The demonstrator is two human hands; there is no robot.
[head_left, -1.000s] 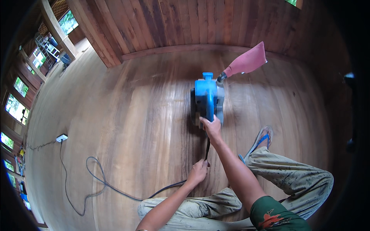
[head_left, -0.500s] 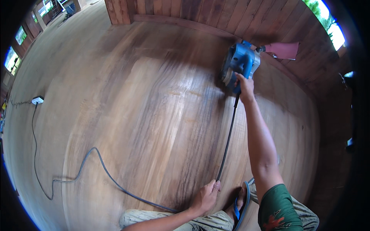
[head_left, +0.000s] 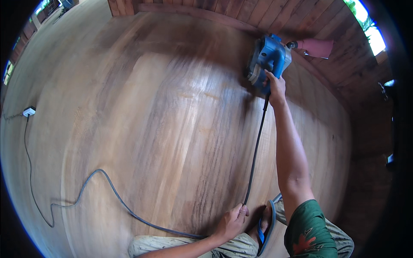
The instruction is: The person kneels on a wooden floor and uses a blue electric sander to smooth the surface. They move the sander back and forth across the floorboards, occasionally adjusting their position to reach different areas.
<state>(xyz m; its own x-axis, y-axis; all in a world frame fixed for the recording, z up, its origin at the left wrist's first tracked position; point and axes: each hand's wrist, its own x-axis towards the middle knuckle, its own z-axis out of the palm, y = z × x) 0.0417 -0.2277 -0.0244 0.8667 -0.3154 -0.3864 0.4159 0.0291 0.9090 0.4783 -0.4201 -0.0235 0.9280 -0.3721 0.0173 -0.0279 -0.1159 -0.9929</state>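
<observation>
My right hand (head_left: 275,86) grips the rear handle of a blue belt sander (head_left: 269,58) on the wooden floor (head_left: 163,120), close to the base of the plank wall. A pink dust bag (head_left: 314,48) juts rightward from the tool. The black power cord (head_left: 256,148) runs from the sander down to my left hand (head_left: 234,219), which pinches it near my sandalled foot (head_left: 266,221) at the lower edge. From there the cord loops leftward across the boards.
A white power socket block (head_left: 29,111) lies at the far left, with cord attached. The wooden wall and its baseboard (head_left: 193,11) curve along the top and right, with a bright opening (head_left: 370,30) at upper right. My trousered legs (head_left: 150,245) are at the bottom.
The sander has moved forward and right toward the wall in my right hand. My left hand stays on the cord, lower in view. The view has shifted, showing less of the room at upper left.
</observation>
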